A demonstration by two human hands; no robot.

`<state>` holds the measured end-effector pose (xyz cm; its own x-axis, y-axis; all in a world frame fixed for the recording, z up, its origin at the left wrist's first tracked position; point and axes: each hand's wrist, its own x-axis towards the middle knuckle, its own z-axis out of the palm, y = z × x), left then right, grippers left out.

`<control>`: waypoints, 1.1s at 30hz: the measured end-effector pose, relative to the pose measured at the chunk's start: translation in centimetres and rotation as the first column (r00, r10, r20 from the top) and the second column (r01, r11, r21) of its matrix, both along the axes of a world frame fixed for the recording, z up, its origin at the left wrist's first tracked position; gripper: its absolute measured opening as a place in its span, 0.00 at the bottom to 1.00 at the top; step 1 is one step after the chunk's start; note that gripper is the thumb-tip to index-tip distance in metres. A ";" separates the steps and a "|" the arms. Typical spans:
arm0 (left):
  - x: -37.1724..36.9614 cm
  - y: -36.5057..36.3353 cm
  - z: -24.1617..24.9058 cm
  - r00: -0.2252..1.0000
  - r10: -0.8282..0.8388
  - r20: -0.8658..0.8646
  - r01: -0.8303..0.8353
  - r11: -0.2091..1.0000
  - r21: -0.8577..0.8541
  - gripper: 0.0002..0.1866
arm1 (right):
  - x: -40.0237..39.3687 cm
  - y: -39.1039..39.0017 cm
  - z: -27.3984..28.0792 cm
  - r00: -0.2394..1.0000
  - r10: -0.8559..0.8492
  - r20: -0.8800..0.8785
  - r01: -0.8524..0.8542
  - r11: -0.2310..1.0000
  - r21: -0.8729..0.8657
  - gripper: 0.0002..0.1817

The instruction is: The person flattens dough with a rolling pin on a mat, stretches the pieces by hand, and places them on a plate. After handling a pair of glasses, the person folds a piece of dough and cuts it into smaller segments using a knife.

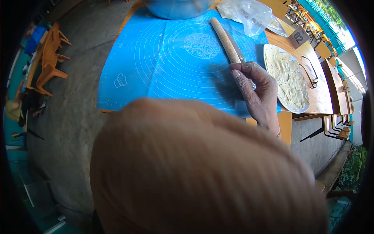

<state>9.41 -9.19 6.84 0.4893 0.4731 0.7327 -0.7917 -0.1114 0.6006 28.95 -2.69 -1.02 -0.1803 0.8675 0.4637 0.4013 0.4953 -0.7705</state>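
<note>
My right hand [257,87], dusted with white flour, is over the right side of a blue baking mat [148,50] printed with rings. Thumb and index finger are pinched together at the near end of a wooden rolling pin [224,39]; I cannot tell what is between them. A knife [235,46] lies along the pin's right side, partly hidden by it and by the hand. Close to the camera, a large blurred shape that looks like my raised left arm [202,167] fills the lower middle; no fingers show on it.
An oval white plate [268,58] of flattened pale dough pieces [290,80] stands right of the mat. Beyond are glasses [313,74], a "02" sign [299,37], a plastic bag [249,15] and a metal bowl [177,8]. An orange chair [48,64] stands left on the concrete floor.
</note>
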 end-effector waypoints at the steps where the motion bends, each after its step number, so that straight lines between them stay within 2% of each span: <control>1: 0.1 -0.3 0.0 1.000 -0.018 0.004 0.018 1.000 -0.006 0.10 | 0.0 0.0 0.0 1.000 -0.003 0.020 0.003 1.000 0.006 0.10; 7: -0.3 -1.7 -0.1 0.988 -0.153 -0.012 0.154 0.985 0.072 0.10 | -0.1 -0.1 0.1 1.000 0.003 0.017 -0.003 1.000 0.007 0.10; 27: -0.7 -0.8 -0.2 0.987 -0.159 -0.003 0.159 0.985 0.065 0.13 | 0.0 0.0 0.3 1.000 0.005 0.025 -0.004 1.000 -0.013 0.10; 30: -0.7 0.2 -0.1 0.989 -0.151 -0.004 0.151 0.987 0.064 0.13 | 0.0 0.0 -0.1 1.000 0.007 0.011 -0.007 1.000 -0.014 0.10; 32: -0.3 0.8 -0.1 0.999 0.039 0.012 -0.040 0.998 0.039 0.08 | 0.0 0.2 0.0 1.000 0.004 0.009 -0.004 1.000 0.012 0.10; 33: -0.3 0.8 -0.1 0.999 0.039 0.012 -0.039 0.998 0.040 0.08 | -0.1 0.1 0.0 1.000 -0.003 0.000 0.003 1.000 0.004 0.10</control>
